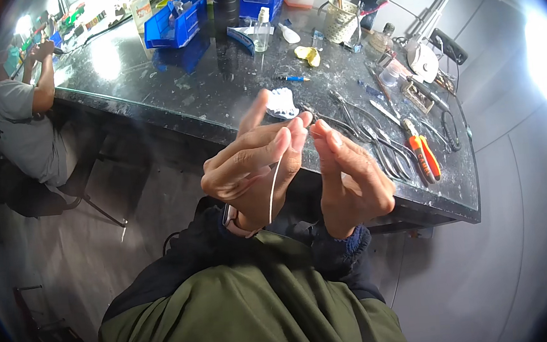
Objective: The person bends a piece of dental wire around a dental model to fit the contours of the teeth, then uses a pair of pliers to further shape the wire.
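A thin pale wire (274, 187) hangs in a slight curve from the fingers of my left hand (250, 163), which pinch it near the fingertips. My right hand (354, 180) is closed at the thumb and fingertips on what looks like the upper part of the same wire, close to the left fingertips. Both hands are raised at the near edge of the dark worktop (184, 94). Just beyond them sits a white dental cast (281, 103). Several metal pliers (360, 125) lie to the right, with orange-handled cutters (425, 156) beside them.
Blue bins (172, 24), a spray bottle (261, 33), a pencil (293, 78), a yellow piece (308, 56) and a basket of tools (342, 24) stand or lie farther back. A desk lamp (422, 56) is at the right. A seated co-worker (26, 126) works at the left.
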The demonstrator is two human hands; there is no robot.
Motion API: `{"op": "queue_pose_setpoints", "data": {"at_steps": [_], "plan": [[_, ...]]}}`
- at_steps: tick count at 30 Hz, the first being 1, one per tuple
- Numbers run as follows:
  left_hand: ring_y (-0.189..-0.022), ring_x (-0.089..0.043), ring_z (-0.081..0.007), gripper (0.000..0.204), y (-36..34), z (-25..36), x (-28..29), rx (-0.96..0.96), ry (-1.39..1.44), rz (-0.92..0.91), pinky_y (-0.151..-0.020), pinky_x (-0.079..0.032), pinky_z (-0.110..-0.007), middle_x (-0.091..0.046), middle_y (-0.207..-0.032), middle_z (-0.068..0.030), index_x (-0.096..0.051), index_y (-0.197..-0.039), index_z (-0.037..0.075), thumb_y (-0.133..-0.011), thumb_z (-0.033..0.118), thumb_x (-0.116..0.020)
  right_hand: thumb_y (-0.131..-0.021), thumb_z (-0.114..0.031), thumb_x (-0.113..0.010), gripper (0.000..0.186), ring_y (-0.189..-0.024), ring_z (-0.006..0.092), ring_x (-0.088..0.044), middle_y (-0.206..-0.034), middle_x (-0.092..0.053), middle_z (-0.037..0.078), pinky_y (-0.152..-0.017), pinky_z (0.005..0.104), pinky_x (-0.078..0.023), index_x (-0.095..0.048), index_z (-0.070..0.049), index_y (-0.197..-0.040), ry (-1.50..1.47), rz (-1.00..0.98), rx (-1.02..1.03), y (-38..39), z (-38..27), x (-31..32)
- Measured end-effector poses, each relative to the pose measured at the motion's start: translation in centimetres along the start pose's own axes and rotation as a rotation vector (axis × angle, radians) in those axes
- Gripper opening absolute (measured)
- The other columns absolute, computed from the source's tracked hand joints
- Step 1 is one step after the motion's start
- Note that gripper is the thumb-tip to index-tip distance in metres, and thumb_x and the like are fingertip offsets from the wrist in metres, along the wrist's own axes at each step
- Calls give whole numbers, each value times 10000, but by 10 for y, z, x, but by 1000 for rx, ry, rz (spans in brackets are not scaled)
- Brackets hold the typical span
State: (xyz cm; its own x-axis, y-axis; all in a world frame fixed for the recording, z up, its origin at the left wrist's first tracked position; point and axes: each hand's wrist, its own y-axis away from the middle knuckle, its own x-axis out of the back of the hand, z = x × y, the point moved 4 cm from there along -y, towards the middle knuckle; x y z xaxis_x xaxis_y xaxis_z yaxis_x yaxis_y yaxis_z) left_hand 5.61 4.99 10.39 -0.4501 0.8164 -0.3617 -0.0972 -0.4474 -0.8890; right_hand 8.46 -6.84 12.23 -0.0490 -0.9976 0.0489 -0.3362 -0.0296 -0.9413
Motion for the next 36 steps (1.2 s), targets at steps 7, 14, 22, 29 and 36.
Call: {"op": "queue_pose_setpoints", "data": {"at_steps": [7,14,22,29,36], "plan": [[-755,-657,-244,228,3,1,4,-68,-235,24,-991,-268,-532,-656,-782,-149,-626,-824,45,-669,-120,-652,-656,94,-658,171,-748,255,-657,-800,-645,185,-639,313,-536,-623,45,-816,75,-25,86,10,9,-9],[-756,-646,-206,271,4,-13,35,997,221,-437,-731,-512,-298,-623,-954,-192,-570,-1055,-23,-793,36,-611,-662,91,-651,180,-584,141,-625,-758,-643,107,-505,219,-492,-652,-15,-808,-218,-226,-300,14,18,22],[-692,-620,-113,152,29,-7,23,1219,208,-713,-642,-500,-220,-650,-773,-88,-636,-901,-31,-799,81,-622,-619,0,-712,232,-541,117,-589,-758,-620,57,-451,204,-467,-668,-72,-835,54,-334,44,34,17,39],[-678,-632,-149,76,12,-6,37,892,-121,-511,-640,-499,-230,-645,-728,-121,-642,-782,-53,-761,20,-641,-662,-113,-730,236,-577,167,-574,-884,-605,95,-490,259,-461,-619,-43,-858,442,-346,-318,8,40,47],[-728,-648,-194,88,0,-3,51,788,-11,-324,-671,-521,-256,-646,-752,-151,-637,-807,-56,-746,6,-650,-701,-171,-695,228,-985,308,-506,-1012,-566,132,-848,380,-398,-583,2,-797,941,-445,-369,15,79,99]]}}
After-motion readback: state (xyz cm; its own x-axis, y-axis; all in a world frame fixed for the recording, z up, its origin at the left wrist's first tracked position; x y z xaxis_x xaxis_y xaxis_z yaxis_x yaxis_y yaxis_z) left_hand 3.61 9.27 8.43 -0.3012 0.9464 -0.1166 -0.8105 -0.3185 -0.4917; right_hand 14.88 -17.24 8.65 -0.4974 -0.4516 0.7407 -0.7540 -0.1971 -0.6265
